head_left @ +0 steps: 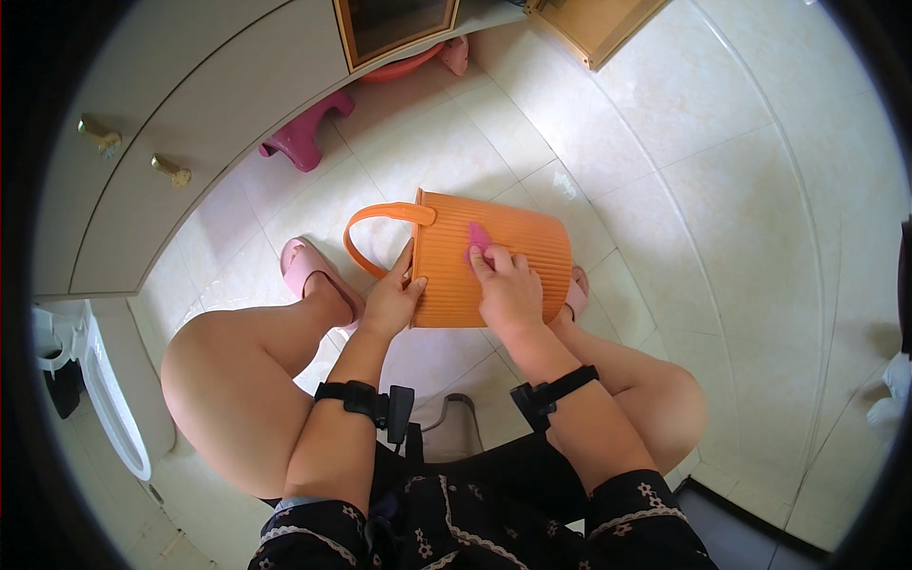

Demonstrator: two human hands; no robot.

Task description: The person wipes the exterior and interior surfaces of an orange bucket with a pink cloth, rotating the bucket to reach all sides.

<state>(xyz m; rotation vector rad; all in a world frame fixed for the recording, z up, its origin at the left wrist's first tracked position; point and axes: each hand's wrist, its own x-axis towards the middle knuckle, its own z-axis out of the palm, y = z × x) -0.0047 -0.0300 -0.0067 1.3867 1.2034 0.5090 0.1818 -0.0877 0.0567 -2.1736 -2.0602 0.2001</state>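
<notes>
Orange ribbed bucket (494, 271) lying on its side on the tiled floor (722, 190), rim toward the left, base toward the right, between the two feet. Left hand (391, 299) at the rim of the bucket, fingers (404, 268) closed over the rim edge, thumb against the outside of the wall. Orange carry handle (375, 220) looping out just above and to the left of those fingers, clear of the hand. Right hand (508, 290) flat on the ribbed wall, fingers (486, 261) pressed together on a small pink cloth (478, 237), cloth held against the bucket just beyond the fingertips. Black wrist straps on both forearms, well back from the fingers.

Pink slipper (306, 266) on the left foot, just left of the left hand's fingers, beside the handle. Second slipper (577, 293) right of the right hand, mostly hidden behind the bucket. Pink plastic stool (304, 133) farther off, up and to the left of the handle, partly under the cabinet. Pale cabinet (190, 123) with two brass knobs well away to the upper left. White toilet (104, 380) far to the left, at the edge of the view. Wooden-framed panel (598, 28) far above the right hand, near the top edge.
</notes>
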